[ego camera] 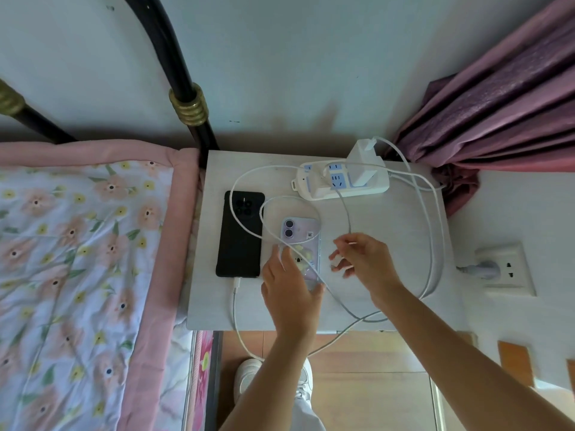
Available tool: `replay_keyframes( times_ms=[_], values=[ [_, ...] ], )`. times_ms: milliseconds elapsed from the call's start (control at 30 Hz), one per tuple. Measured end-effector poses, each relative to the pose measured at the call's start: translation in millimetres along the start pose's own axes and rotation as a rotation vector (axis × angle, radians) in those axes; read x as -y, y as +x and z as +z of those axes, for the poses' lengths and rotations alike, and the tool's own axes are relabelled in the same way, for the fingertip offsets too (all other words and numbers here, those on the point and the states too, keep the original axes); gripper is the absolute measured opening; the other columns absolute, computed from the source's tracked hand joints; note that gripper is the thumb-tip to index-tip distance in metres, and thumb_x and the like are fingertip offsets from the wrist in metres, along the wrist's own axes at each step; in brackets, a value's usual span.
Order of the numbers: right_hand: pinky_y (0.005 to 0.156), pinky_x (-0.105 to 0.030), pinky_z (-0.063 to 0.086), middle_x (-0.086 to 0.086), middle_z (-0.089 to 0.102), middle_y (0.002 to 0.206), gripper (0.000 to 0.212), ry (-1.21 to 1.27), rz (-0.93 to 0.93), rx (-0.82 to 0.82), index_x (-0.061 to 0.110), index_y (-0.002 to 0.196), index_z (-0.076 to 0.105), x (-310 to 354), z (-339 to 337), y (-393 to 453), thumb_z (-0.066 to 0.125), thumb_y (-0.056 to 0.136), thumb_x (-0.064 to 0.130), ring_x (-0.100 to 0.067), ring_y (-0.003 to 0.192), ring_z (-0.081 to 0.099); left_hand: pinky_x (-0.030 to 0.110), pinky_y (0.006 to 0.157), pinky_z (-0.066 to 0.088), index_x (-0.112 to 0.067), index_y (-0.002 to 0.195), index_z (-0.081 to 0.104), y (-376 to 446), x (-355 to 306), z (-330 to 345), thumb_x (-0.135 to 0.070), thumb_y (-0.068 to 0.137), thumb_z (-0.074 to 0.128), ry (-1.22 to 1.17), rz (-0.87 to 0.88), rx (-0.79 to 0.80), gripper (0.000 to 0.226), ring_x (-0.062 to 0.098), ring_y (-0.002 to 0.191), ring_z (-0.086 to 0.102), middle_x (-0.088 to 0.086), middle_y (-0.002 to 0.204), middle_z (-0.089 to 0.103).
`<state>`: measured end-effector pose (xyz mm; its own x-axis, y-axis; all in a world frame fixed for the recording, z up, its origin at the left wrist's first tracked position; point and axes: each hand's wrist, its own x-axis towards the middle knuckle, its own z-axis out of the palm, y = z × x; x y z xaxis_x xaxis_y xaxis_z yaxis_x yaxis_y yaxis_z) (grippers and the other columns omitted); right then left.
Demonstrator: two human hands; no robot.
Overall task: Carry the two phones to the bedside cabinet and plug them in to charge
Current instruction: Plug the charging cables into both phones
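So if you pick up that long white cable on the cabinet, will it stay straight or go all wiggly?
Probably wiggly: the white cable already lies in loose loops across the bedside cabinet and droops over its front edge. It looks thin, so likely light. It may tug or snag, since one loop crosses the black phone.

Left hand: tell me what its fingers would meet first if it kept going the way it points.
The left hand points away from the person along the lilac floral-cased phone it rests on. Likely first: the white cable loop beyond that phone, then the white power strip. Depth is unclear.
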<state>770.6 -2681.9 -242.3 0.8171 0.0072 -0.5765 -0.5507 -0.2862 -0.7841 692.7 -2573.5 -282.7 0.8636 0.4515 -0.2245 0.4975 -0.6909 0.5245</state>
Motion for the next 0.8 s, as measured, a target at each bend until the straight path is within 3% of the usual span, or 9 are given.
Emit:
replay_keyframes(
  times_ms=[100, 200, 267, 333, 367, 433, 567, 700, 800],
  values=[
    [0.062, -0.022, 0.054, -0.010, 0.072, 0.084, 0.025, 0.002, 0.009, 0.054, 0.003, 0.106, 0.068, -7, -3, -4, 0.052, 0.088, -0.004, -0.012, 0.068, 0.069, 0.042, 0.084, 0.049, -0.012, 0.125, 0.041, 6, -8, -5, -0.032, 0.059, 0.080, -0.041, -0.082, 0.009, 0.079, 0.030, 0.113, 0.048, 0.010, 0.125, 0.050],
    [0.077, -0.022, 0.055, -0.001, 0.073, 0.078, 0.023, -0.480, -0.202, -0.042, 0.011, 0.098, 0.074, -18, -10, -7, 0.066, 0.078, 0.002, -0.013, 0.075, 0.069, 0.041, 0.087, 0.046, -0.011, 0.126, 0.037, 20, -14, -15, -0.021, 0.055, 0.082, -0.100, -0.248, 0.168, 0.085, 0.031, 0.111, 0.049, 0.010, 0.121, 0.050],
    [0.073, -0.030, 0.052, -0.002, 0.070, 0.075, 0.011, -0.729, -0.263, -0.104, 0.016, 0.088, 0.075, -20, -16, -11, 0.073, 0.078, 0.017, -0.019, 0.076, 0.065, 0.030, 0.071, 0.049, -0.010, 0.106, 0.053, 31, -12, -25, -0.020, 0.055, 0.083, -0.287, -0.325, 0.303, 0.059, 0.024, 0.087, 0.061, 0.003, 0.094, 0.061],
    [0.064, -0.030, 0.046, -0.004, 0.062, 0.075, 0.010, -0.925, -0.437, -0.193, 0.015, 0.078, 0.076, -22, -20, -11, 0.075, 0.077, 0.025, -0.024, 0.078, 0.058, 0.015, 0.046, 0.040, -0.010, 0.078, 0.061, 36, -8, -36, -0.024, 0.065, 0.077, -0.321, -0.297, 0.413, 0.024, 0.013, 0.057, 0.055, -0.003, 0.064, 0.057],
    [0.064, -0.031, 0.045, -0.005, 0.059, 0.076, 0.014, -0.971, -0.536, -0.217, 0.013, 0.072, 0.075, -24, -21, -11, 0.075, 0.076, 0.026, -0.026, 0.078, 0.056, 0.011, 0.039, 0.034, -0.011, 0.072, 0.060, 38, -5, -41, -0.026, 0.071, 0.073, -0.318, -0.272, 0.433, 0.020, 0.010, 0.051, 0.052, -0.004, 0.059, 0.055],
    [0.067, -0.033, 0.047, -0.004, 0.062, 0.076, 0.021, -0.927, -0.603, -0.147, 0.009, 0.067, 0.072, -21, -22, -12, 0.069, 0.079, 0.026, -0.027, 0.080, 0.057, 0.009, 0.038, 0.034, -0.010, 0.073, 0.061, 44, -1, -51, -0.028, 0.077, 0.070, -0.418, -0.295, 0.437, 0.020, 0.011, 0.054, 0.054, -0.002, 0.062, 0.057],
    [0.060, -0.024, 0.040, -0.003, 0.064, 0.060, 0.028, -0.632, -0.372, 0.055, 0.006, 0.071, 0.068, -9, -19, -29, 0.058, 0.090, 0.023, -0.013, 0.058, 0.057, 0.026, 0.060, 0.049, -0.005, 0.088, 0.067, 59, 1, -76, -0.021, 0.082, 0.068, -0.988, -0.602, 0.456, 0.017, 0.020, 0.070, 0.065, 0.007, 0.078, 0.069],
    [0.055, -0.015, 0.037, 0.000, 0.052, 0.046, 0.025, -0.405, -0.282, 0.221, 0.009, 0.083, 0.069, 0, -7, -49, 0.050, 0.096, 0.020, -0.006, 0.043, 0.044, 0.019, 0.046, 0.051, -0.009, 0.083, 0.066, 69, -11, -84, -0.017, 0.086, 0.064, -1.284, -0.707, 0.343, 0.009, 0.009, 0.054, 0.068, 0.000, 0.064, 0.070],
    [0.057, -0.020, 0.036, -0.003, 0.051, 0.044, 0.031, -0.197, -0.151, 0.292, 0.014, 0.078, 0.067, 10, 3, -53, 0.043, 0.098, 0.011, -0.015, 0.046, 0.043, 0.021, 0.050, 0.054, -0.007, 0.099, 0.065, 68, -20, -82, -0.019, 0.087, 0.063, -1.378, -0.709, 0.297, 0.017, 0.011, 0.065, 0.069, 0.004, 0.079, 0.069]
  ],
)
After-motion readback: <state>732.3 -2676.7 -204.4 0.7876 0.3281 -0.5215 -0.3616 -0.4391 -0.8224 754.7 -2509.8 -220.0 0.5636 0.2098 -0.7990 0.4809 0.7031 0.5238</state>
